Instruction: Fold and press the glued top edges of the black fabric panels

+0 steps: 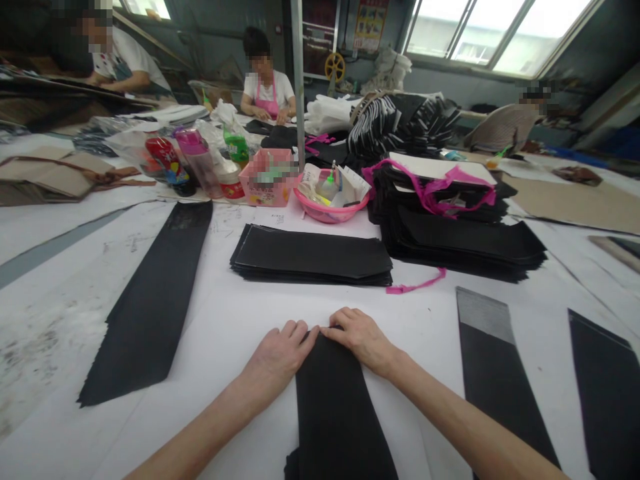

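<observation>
A long black panel [335,413] lies in front of me on the white table, reaching the bottom edge of the view. My left hand [285,350] pinches its far edge near the left corner, fingers bent. Close beside it, my right hand [357,337] pinches the same edge toward the right, the two sets of fingertips almost touching. Just beyond the hands is a low stack of black panels [313,257]. To the left, an overlapping group of black strips [150,300] lies at a slant.
Two black pieces [495,373] [607,387] lie at the right. Farther back stand taller black stacks [465,243] with pink ties, a pink basket [333,212], a pink box [267,187] and bottles [197,160]. A metal post [299,87] rises behind. Several people sit in the background.
</observation>
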Demonstrator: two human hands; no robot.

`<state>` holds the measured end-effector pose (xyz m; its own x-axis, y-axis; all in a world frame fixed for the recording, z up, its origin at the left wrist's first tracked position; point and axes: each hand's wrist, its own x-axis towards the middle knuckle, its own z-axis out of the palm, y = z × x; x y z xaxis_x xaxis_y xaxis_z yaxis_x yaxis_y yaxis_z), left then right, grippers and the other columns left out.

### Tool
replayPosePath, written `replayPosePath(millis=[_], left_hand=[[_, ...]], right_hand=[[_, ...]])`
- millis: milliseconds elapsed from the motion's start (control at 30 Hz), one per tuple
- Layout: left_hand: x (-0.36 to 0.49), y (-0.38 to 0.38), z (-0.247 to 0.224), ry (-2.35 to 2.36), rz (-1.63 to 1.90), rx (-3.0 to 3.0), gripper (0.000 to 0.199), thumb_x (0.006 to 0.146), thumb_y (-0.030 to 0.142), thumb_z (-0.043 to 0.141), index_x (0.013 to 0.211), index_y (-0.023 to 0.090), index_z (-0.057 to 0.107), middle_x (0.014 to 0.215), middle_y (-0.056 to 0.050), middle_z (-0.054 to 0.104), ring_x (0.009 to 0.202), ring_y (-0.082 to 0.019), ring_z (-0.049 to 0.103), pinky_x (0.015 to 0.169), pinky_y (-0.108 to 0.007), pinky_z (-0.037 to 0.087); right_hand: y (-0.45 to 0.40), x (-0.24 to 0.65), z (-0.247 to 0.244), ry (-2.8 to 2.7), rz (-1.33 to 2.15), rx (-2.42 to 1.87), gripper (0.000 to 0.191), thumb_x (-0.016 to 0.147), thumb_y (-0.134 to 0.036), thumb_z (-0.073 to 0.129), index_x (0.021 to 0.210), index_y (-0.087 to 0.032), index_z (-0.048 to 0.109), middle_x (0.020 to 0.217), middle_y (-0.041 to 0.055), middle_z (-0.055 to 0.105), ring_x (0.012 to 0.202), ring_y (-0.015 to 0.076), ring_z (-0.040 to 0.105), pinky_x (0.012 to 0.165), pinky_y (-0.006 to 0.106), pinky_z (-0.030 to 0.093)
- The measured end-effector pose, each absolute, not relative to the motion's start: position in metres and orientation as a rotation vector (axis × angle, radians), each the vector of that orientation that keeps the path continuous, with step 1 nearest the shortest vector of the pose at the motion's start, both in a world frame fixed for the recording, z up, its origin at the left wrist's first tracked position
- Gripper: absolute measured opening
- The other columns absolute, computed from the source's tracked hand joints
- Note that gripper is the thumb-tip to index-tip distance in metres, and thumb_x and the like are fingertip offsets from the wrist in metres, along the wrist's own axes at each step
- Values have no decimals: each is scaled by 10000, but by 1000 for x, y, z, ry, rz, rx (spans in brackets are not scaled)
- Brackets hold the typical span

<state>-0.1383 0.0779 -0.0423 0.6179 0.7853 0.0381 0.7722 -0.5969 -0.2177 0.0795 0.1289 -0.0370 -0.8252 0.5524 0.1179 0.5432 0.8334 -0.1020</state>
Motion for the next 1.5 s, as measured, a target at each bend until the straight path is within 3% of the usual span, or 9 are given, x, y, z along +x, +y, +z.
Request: replayPosePath(millis=[633, 867, 1233, 1500], left_hand=[[-162, 70, -53, -1246, 101, -2637, 451, 873, 14, 366, 1295, 121, 484, 1229, -125, 549, 1031, -236, 537, 756, -357, 499], [-146, 80, -45, -1266, 191, -2669, 556, 863, 46, 415, 1381, 246, 383, 1084, -89, 555, 936, -228, 550, 635, -313, 496], [-139, 82, -34, -1242, 266, -2641, 558, 841, 35, 467, 1354, 249, 414, 1029, -78, 556, 881, -234, 560, 595, -326, 500], [-158, 75, -36, -1199, 288, -2642, 589, 814, -47, 373, 1355, 177, 430, 1207, -106, 559, 1008, -245, 559, 694, -365, 520]], right_hand=[[132, 86, -27, -2919, 136, -901, 237, 958, -194, 453, 1125, -255, 610, 1002, 37, 579, 940, 164, 495, 796, 291, 407], [130, 85, -26, -2931, 78, -898, 212, 953, -196, 464, 1096, -239, 615, 978, 43, 566, 901, 166, 491, 792, 295, 411], [138, 91, -22, -3001, 48, -860, 188, 932, -218, 511, 1081, -252, 620, 962, 32, 593, 889, 185, 489, 732, 301, 398], [143, 99, -23, -2992, 80, -838, 200, 941, -219, 500, 1079, -270, 636, 965, 22, 598, 887, 171, 489, 741, 300, 391]])
